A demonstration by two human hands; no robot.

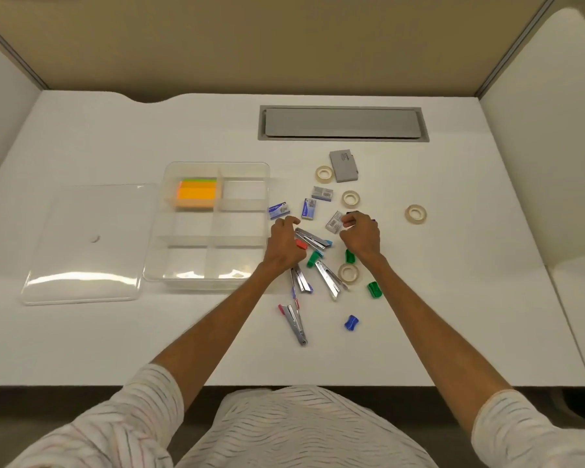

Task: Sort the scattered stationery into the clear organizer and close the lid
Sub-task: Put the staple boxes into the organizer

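The clear organizer [240,170] stands left of centre with a stack of orange and green sticky notes [196,195] in its back-left compartment. Its clear lid [88,244] lies flat to its left. Staplers [313,238], staple boxes [309,208], tape rolls [351,198] and small sharpeners [351,322] lie scattered to the right. My left hand [284,244] hovers with curled fingers over a red-tipped piece [301,245] among the staplers; what it holds is hidden. My right hand [360,234] pinches the edge of a tilted staple box [334,223].
A grey stamp pad [343,166] lies behind the scatter, and a lone tape roll [415,214] sits far right. A grey cable hatch [343,123] is set into the white desk [115,332]. Beige partitions wall in the back and sides.
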